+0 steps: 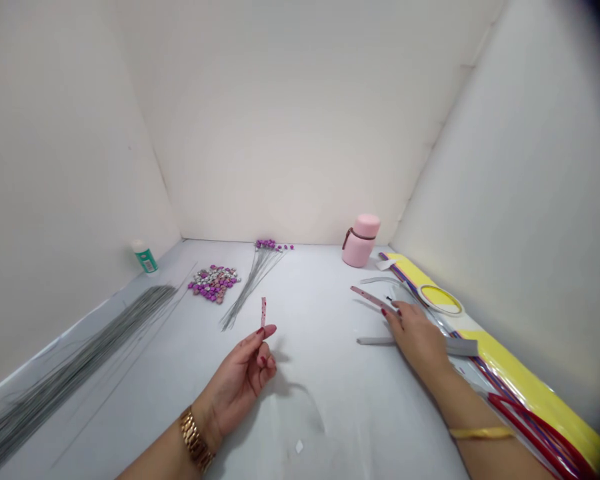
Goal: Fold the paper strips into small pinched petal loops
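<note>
In the head view, the left hand (pixel 237 387) is curled, its fingers (pixel 264 357) pinching a narrow pink speckled paper strip (pixel 263 312) upright; a light pinch at the strip's base keeps it steady. The right hand (pixel 415 337) lies on the white counter (pixel 330 400), fingers slightly spread, their tips on a long pink dotted strip (pixel 373 299), not gripping it. A flat grey foam strip (pixel 463 347) passes beneath that hand. Farther off lie a heap of purple and silver beads (pixel 213 282) and a bundle of thin grey wires (pixel 75 360).
</note>
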`<state>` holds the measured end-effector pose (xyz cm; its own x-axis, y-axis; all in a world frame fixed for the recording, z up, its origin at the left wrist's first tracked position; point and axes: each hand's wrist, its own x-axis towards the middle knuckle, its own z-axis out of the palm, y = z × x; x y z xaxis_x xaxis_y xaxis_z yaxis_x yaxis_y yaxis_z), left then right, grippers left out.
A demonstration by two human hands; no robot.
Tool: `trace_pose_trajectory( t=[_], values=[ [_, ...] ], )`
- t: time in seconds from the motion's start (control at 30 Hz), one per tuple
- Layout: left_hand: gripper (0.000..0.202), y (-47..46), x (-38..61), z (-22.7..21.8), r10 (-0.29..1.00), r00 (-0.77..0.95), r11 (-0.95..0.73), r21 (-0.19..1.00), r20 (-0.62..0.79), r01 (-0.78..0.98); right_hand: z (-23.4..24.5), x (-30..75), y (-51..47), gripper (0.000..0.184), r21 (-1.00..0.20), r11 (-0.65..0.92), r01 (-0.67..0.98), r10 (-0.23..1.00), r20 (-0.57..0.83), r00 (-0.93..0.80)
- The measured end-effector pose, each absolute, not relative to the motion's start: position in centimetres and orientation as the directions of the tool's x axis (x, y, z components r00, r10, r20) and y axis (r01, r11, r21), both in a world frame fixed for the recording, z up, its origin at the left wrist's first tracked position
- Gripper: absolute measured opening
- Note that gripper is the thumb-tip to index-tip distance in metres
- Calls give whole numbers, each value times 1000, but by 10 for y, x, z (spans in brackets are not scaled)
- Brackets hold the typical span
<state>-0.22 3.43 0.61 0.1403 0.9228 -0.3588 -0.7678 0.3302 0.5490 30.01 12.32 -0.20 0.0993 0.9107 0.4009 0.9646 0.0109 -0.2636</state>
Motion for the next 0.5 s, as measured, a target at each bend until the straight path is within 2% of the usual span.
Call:
trace_pose_trajectory(
  t=[0.07, 0.13, 0.2, 0.27, 0.33, 0.4, 0.5],
  values=[
    [17, 35, -2, 4, 921, 145, 337, 554, -362, -762, 2, 291, 117, 30, -228, 3, 974, 889, 446, 102],
    [16, 35, 0, 4, 922, 165, 350, 571, -350, -743, 4, 276, 106, 29, -215, 78, 974, 868, 495, 40],
    [17, 33, 3, 5, 922, 196, 373, 627, -335, -683, 3, 256, 91, 24, -244, 344, 907, 788, 600, -137],
    [21, 30, 7, 7, 914, 244, 406, 718, -324, -566, 0, 235, 76, 24, -225, 603, 765, 676, 653, -341],
    [25, 26, 11, 9, 897, 310, 427, 799, -316, -423, -1, 217, 62, 32, -161, 755, 635, 554, 675, -488],
    [28, 23, 15, 9, 867, 387, 441, 845, -315, -301, 0, 205, 54, 35, -32, 841, 540, 423, 661, -620],
    [32, 21, 19, 8, 816, 466, 446, 885, -343, -131, 3, 201, 52, 23, 56, 844, 533, 372, 654, -658]
  ],
)
